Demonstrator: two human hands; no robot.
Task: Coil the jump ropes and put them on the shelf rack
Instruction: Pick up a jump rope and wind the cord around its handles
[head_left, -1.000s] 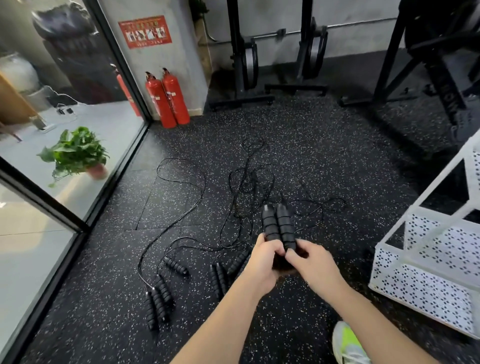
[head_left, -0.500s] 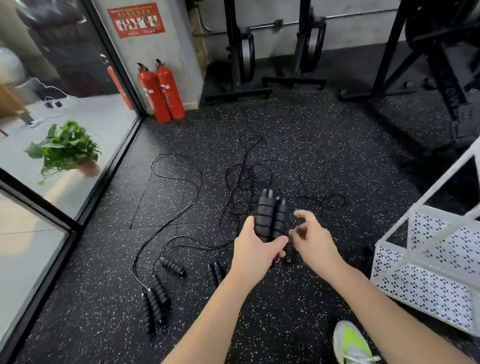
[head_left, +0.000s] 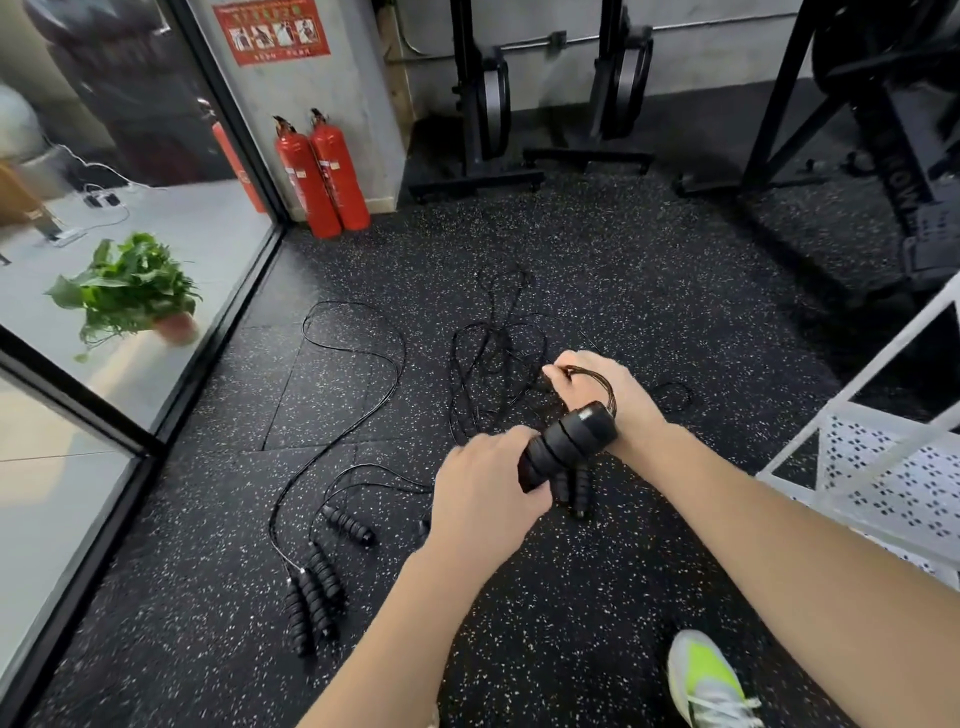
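Observation:
My left hand (head_left: 480, 493) grips a pair of black ribbed jump rope handles (head_left: 569, 439), tilted up to the right. My right hand (head_left: 602, 395) pinches that rope's thin black cord (head_left: 592, 375), which loops over the back of the hand. More black cords (head_left: 483, 358) lie tangled on the speckled floor beyond my hands. Other handles lie on the floor: a bundle (head_left: 311, 597) at lower left, a single one (head_left: 348, 525) nearer, and one (head_left: 576, 491) right under my hands. The white perforated shelf rack (head_left: 883, 467) stands at the right edge.
A glass wall (head_left: 130, 234) runs along the left with a potted plant (head_left: 124, 291) behind it. Two red fire extinguishers (head_left: 319, 174) stand by the pillar. Black gym equipment frames (head_left: 545, 104) line the back and right. My shoe (head_left: 706, 680) is at the lower right.
My left hand took over the handles alone and tilted them to the right. My right hand let go of them, moved up and away, and now holds the cord looped over it.

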